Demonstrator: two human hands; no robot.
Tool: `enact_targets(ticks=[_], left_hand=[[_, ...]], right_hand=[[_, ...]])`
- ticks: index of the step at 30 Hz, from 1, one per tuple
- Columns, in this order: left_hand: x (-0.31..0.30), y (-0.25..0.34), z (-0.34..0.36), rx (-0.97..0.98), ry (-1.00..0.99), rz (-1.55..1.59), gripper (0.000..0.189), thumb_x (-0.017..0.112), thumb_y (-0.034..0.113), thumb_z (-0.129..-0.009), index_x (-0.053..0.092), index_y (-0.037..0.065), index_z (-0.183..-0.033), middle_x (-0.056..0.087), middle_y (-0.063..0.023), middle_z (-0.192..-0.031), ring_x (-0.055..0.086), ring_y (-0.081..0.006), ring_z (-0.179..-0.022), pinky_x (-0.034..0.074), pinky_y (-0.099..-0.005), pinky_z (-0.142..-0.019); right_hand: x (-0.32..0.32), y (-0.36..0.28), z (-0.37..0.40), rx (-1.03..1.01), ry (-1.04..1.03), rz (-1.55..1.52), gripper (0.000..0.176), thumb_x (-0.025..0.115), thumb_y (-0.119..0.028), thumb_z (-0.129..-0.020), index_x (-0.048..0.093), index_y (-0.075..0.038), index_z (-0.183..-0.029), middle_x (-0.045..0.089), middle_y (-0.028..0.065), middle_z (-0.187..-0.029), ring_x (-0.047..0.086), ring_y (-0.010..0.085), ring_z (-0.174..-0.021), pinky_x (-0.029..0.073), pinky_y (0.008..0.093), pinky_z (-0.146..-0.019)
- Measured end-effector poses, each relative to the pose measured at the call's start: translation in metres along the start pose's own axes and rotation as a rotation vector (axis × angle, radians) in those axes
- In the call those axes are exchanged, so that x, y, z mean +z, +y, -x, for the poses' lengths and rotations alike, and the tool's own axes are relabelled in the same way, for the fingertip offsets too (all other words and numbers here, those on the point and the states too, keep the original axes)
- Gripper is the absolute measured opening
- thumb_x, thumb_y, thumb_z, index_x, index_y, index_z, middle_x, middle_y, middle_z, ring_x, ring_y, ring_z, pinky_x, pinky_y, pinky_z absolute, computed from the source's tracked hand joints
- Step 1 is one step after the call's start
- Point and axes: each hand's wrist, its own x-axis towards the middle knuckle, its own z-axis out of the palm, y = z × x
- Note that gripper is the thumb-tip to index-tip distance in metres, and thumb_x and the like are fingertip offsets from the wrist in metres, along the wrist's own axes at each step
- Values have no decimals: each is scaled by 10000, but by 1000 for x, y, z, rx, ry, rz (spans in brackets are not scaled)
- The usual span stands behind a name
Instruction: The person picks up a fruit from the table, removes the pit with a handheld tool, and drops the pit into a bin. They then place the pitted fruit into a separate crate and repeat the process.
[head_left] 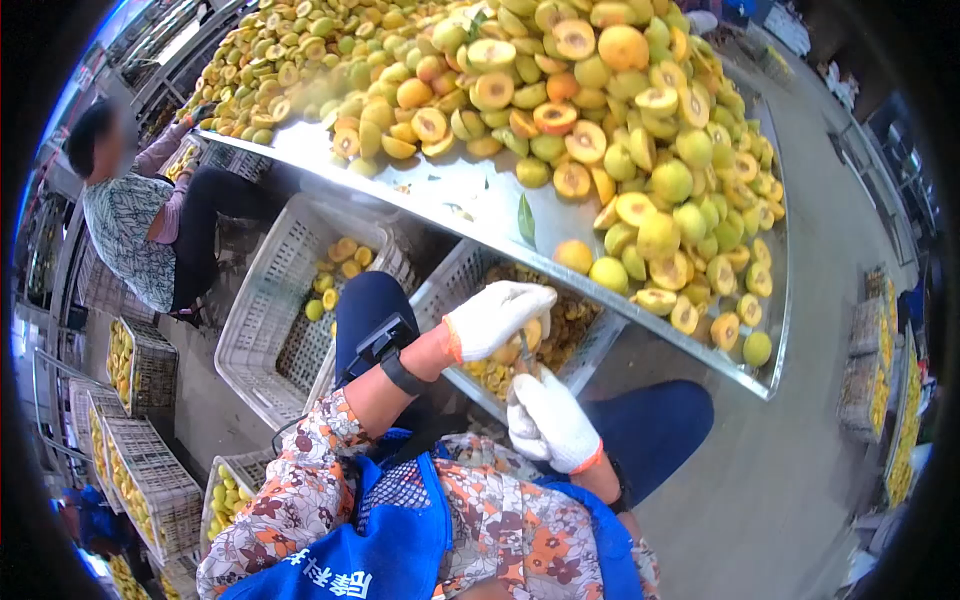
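My left hand (pixel 498 318), in a white glove, is closed around a yellow peach half (pixel 507 350) above a crate between my knees. Below and to the right, my gloved right hand (pixel 550 420) is wrapped round a narrow metal tool (pixel 526 355), whose exact kind I cannot make out. The tool's upper end meets the peach half, partly hidden by the left glove. Under both hands, the white plastic crate (pixel 445 290) contains yellow fruit pieces and brownish bits. Ahead is a metal table (pixel 470 195) heaped with halved peaches (pixel 585 142), many showing their stones.
To the left stands a second white crate (pixel 255 320) with a few peach halves. Another person (pixel 130 225) sits farther left at the same table. Filled crates (pixel 150 480) are stacked at lower left, with more (pixel 865 370) at far right. The table's metal edge (pixel 690 350) runs before my knees.
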Motion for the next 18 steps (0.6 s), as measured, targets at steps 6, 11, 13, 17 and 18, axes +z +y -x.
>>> enact_targets(ticks=[6, 11, 13, 17, 18], left_hand=[[1, 4, 8, 397, 37, -44, 395, 500, 367, -1057, 677, 19, -993, 669, -60, -911, 600, -116, -873, 502, -294, -796], [27, -6, 20, 185, 377, 7, 259, 530, 249, -1039, 664, 28, -1045, 673, -111, -867, 626, -131, -819, 519, -312, -769], [32, -5, 24, 203, 427, -54, 249, 531, 242, -1037, 662, 29, -1032, 675, -120, -840, 645, -160, -766, 526, -329, -742], [29, 8, 30, 102, 338, -124, 236, 535, 231, -1033, 659, 30, -1023, 679, -124, -851, 661, -209, -760, 530, -338, -735], [28, 9, 29, 43, 292, -129, 227, 540, 226, -1030, 657, 32, -1028, 680, -123, -856, 663, -216, -757, 531, -339, -732]], right_hand=[[13, -7, -7, -169, 136, 111, 107, 494, -225, -1066, 453, -128, -1087, 424, -17, -636, 346, 71, -423, 271, 234, -369], [18, 1, -5, -140, 165, 120, 104, 492, -239, -1070, 459, -140, -1077, 424, -16, -632, 347, 77, -417, 269, 243, -373], [18, 2, 2, -57, 96, 35, 124, 481, -263, -1076, 465, -142, -1051, 419, -13, -621, 323, 86, -395, 261, 255, -368], [17, 7, 10, 2, 27, -82, 178, 458, -340, -1085, 484, -171, -1034, 381, -12, -584, 304, 93, -369, 230, 270, -373], [16, 7, 11, 1, 28, -81, 178, 458, -340, -1085, 484, -171, -1034, 381, -12, -584, 304, 93, -369, 230, 270, -373]])
